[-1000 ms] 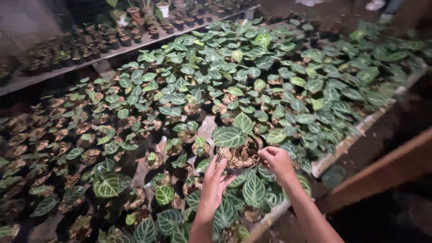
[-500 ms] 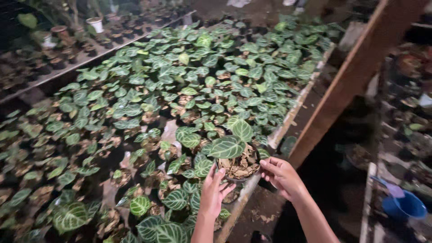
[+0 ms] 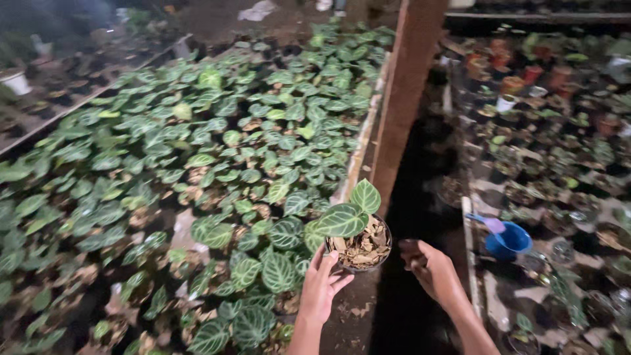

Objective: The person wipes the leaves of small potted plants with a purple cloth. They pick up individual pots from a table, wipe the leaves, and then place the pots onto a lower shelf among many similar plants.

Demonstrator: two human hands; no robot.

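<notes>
My left hand (image 3: 323, 286) grips the lower left side of a small dark pot (image 3: 365, 261). The pot holds a young plant with two white-veined green leaves (image 3: 347, 215) and dry brown leaf litter on top. It hangs just past the right edge of the plant bench, over the dark aisle. My right hand (image 3: 430, 269) is a short way to the right of the pot, not touching it, with its fingers loosely apart and nothing in it.
A long bench (image 3: 358, 154) packed with several veined-leaf potted plants fills the left. A wooden post (image 3: 406, 92) slants up beside the aisle. To the right, another bench holds small pots and a blue scoop (image 3: 507, 240) with a purple handle.
The pot has moved from among the bench plants rightwards to the bench edge. My right hand has come off its rim and now sits apart. The view has swung right.
</notes>
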